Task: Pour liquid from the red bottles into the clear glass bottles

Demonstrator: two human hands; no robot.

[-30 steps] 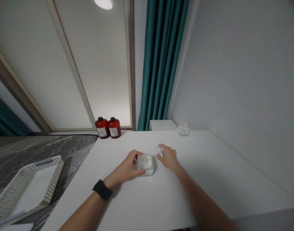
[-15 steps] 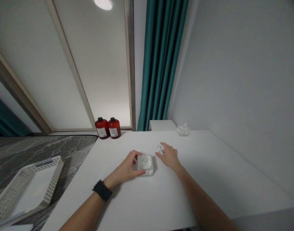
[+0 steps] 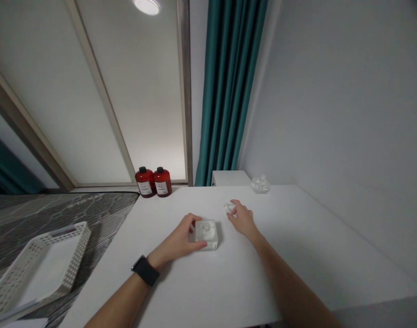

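On the white table, a clear square glass bottle (image 3: 206, 232) stands with a round opening or fitting on its top. My left hand (image 3: 183, 237), with a black watch on the wrist, grips it from the left, thumb in front and fingers behind. To the right and a little farther back is a small clear stopper-like piece (image 3: 228, 207), its exact shape hard to make out. My right hand (image 3: 243, 220) is right beside this piece, thumb and index finger apart. Whether a fingertip still touches it cannot be told.
Two red bottles (image 3: 154, 182) with black caps stand at the table's far left corner. A clear crumpled-looking or cut-glass item (image 3: 260, 184) sits at the back right. Lower left is a white perforated basket (image 3: 77, 255). A grey wall (image 3: 348, 136) borders the right side.
My right hand has shifted slightly to the right and its fingers have drawn back from the small clear piece. My left hand and the glass bottle have stayed put.
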